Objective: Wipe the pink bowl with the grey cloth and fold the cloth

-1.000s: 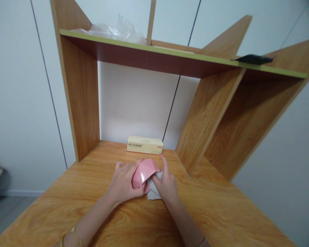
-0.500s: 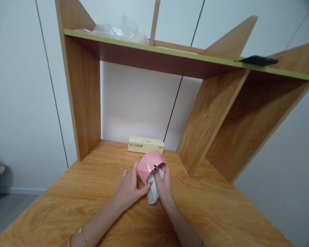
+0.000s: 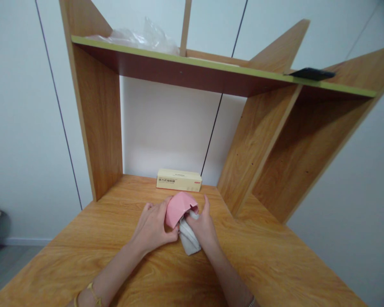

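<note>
A glossy pink, faceted hollow container (image 3: pixel 180 207) is tilted above the desk, its notched opening turned toward me and to the right. My left hand (image 3: pixel 154 225) grips it from the left, thumb near the lower rim. With my right hand (image 3: pixel 204 225) I hold a white cloth (image 3: pixel 189 239) at the opening. Part of the cloth goes inside the container, and the rest hangs out below. Some of my right fingers are hidden in the cloth and the opening; one finger sticks up on the right.
A cream box (image 3: pixel 179 180) with printed lettering stands at the back of the wooden desk (image 3: pixel 269 264), just behind the container. Wooden shelf panels (image 3: pixel 243 157) rise around it. Overhead, a shelf (image 3: pixel 211 63) carries clear plastic (image 3: pixel 141 39) and a dark flat object (image 3: pixel 312 74).
The pink container has tipped slightly, and my right fingers have come off its right side. The cloth has shifted, hanging more to the right. The whole view has moved a little.
</note>
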Demonstrator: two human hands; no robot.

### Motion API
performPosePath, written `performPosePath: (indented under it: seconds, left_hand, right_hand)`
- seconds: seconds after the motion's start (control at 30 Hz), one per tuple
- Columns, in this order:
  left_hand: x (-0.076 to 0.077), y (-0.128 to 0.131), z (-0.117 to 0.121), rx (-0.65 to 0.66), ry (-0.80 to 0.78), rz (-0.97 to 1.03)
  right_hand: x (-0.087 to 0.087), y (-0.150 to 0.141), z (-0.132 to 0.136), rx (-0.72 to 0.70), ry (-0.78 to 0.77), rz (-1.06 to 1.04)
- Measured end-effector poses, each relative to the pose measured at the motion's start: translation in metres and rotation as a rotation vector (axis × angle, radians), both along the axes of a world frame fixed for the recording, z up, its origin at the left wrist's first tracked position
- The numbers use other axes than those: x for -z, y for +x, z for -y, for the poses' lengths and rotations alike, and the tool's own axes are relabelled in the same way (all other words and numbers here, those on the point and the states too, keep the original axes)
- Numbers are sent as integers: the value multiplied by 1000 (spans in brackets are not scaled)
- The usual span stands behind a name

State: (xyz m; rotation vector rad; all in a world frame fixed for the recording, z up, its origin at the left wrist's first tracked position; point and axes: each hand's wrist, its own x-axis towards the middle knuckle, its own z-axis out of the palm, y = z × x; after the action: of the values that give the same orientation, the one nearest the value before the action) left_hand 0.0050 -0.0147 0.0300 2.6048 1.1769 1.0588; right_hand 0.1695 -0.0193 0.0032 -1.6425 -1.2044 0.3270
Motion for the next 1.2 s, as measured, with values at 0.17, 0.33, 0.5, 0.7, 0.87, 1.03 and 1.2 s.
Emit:
performPosePath:
  seconds: [0.17, 0.33, 0.5, 0.7, 0.87, 1.03, 1.2]
  left_hand:
    - [0, -1, -1, -9, 6, -4]
    - [2, 1, -1, -40, 25, -6]
    - [0, 1, 0, -64, 18, -6]
    - [-1, 0, -1, -66, 15, -27]
    - [1, 0, -1, -35, 23, -54]
    - [3, 0, -2, -15, 23, -76]
    - [5, 0, -3, -16, 0, -55]
  right_hand:
    - [-1, 0, 1, 4, 15, 52]
    - [-2, 1, 2, 39, 2, 117]
    - [-6, -1, 6, 55, 8, 207]
    - [-3, 0, 6, 32, 21, 224]
    - [3, 4, 1, -22, -1, 130]
    - [8, 5, -1, -70, 2, 60]
    - [11, 3, -2, -90, 16, -27]
